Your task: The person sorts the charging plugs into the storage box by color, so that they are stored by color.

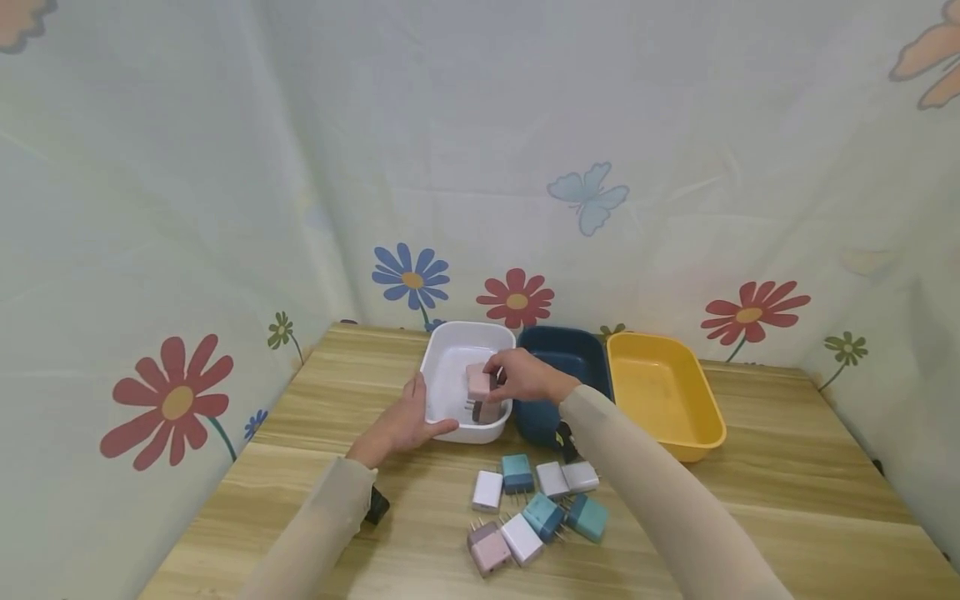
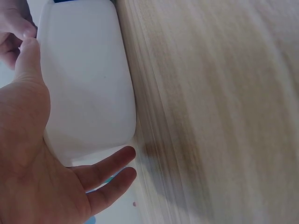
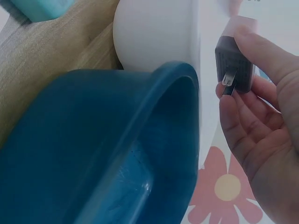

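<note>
A pink charger plug (image 1: 478,382) is pinched by my right hand (image 1: 527,377) over the near right part of the white bin (image 1: 446,367). In the right wrist view, the plug (image 3: 233,58) shows a dark base and metal prongs between thumb and fingers. Below it in the bin lies another plug (image 1: 489,412), partly covered. My left hand (image 1: 401,423) rests against the bin's near left corner, its thumb along the front. In the left wrist view, two fairly straight fingers of this hand (image 2: 32,144) reach past the bin's end; the other fingers are hidden.
A dark blue bin (image 1: 558,340) and a yellow bin (image 1: 686,392) stand in a row right of the white one. Several plugs lie on the wooden table (image 1: 420,533) in front: teal (image 1: 516,472), white (image 1: 487,490) and pink (image 1: 490,550). A flowered curtain (image 1: 465,167) hangs behind.
</note>
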The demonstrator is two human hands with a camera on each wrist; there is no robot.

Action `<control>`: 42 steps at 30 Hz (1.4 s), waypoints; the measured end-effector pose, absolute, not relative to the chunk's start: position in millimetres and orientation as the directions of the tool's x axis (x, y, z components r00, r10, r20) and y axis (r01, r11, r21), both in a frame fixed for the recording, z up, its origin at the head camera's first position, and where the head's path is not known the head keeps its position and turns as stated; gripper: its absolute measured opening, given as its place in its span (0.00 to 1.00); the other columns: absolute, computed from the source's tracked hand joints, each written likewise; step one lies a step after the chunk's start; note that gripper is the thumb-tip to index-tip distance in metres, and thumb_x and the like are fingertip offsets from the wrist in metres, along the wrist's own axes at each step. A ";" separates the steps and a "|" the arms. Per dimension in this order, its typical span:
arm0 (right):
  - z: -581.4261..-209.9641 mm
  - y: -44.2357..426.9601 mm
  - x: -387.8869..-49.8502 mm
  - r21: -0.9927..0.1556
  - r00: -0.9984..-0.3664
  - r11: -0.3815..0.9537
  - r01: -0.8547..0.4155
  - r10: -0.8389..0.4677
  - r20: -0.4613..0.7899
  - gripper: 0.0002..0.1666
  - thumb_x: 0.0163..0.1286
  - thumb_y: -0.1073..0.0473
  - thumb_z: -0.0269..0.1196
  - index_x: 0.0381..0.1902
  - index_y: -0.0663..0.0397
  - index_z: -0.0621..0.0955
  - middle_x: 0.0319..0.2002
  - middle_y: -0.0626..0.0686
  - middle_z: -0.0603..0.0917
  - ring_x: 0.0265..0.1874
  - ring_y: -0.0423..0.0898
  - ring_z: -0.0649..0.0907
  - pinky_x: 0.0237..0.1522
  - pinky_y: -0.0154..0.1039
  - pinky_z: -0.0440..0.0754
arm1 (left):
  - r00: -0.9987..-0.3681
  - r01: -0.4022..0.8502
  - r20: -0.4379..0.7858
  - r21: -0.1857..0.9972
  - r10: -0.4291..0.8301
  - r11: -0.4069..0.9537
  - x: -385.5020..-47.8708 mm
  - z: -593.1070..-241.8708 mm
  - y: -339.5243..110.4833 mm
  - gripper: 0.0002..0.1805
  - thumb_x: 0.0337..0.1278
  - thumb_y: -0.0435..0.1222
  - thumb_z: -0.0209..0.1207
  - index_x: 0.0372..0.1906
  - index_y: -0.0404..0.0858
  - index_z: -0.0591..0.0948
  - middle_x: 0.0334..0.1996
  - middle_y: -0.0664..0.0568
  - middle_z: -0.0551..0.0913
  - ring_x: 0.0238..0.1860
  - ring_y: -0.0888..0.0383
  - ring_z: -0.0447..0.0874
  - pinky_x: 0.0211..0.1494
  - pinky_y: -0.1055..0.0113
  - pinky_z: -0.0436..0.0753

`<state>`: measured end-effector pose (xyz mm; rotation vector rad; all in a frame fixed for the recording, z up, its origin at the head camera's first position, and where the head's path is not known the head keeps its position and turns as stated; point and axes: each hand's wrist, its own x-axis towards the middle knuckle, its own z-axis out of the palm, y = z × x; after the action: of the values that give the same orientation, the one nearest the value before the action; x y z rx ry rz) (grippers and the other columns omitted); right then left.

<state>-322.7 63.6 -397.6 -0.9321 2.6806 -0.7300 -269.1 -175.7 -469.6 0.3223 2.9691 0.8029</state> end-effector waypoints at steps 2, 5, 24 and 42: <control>-400.2 61.1 -324.9 -0.512 -0.781 0.685 -0.518 -0.623 -0.043 0.27 0.54 0.51 0.73 0.51 0.49 0.80 0.41 0.43 0.81 0.38 0.41 0.79 0.43 0.29 0.79 | -0.978 0.182 0.001 0.499 0.209 0.847 -269.2 -469.7 -176.4 0.65 0.48 0.61 0.62 0.72 0.27 0.36 0.71 0.30 0.46 0.65 0.38 0.61 0.64 0.48 0.65; -403.4 58.1 -327.3 -0.508 -0.784 0.692 -0.513 -0.619 -0.050 0.27 0.53 0.51 0.73 0.51 0.49 0.80 0.41 0.43 0.81 0.38 0.41 0.79 0.43 0.29 0.79 | -0.978 0.180 -0.001 0.497 0.207 0.849 -269.8 -470.4 -177.3 0.65 0.48 0.61 0.62 0.72 0.27 0.36 0.70 0.31 0.46 0.64 0.39 0.62 0.64 0.48 0.66; -411.2 37.4 -336.4 -0.456 -0.775 0.711 -0.536 -0.628 -0.070 0.26 0.53 0.50 0.73 0.49 0.51 0.82 0.35 0.42 0.82 0.35 0.41 0.78 0.42 0.31 0.77 | -0.979 0.176 -0.001 0.495 0.203 0.851 -267.8 -467.9 -177.8 0.66 0.48 0.63 0.60 0.71 0.25 0.37 0.70 0.29 0.45 0.64 0.38 0.62 0.63 0.49 0.67; -411.3 30.2 -340.5 -0.499 -0.830 0.743 -0.446 -0.552 -0.082 0.27 0.54 0.53 0.73 0.50 0.58 0.81 0.39 0.51 0.83 0.37 0.45 0.79 0.44 0.38 0.80 | -0.979 0.175 -0.003 0.482 0.202 0.859 -266.9 -464.6 -174.9 0.66 0.47 0.64 0.61 0.72 0.26 0.37 0.70 0.30 0.47 0.62 0.40 0.66 0.62 0.50 0.69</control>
<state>-340.5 30.2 -411.3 -0.7902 2.7197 -0.6934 -266.9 -174.9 -464.6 0.3019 2.9769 0.7639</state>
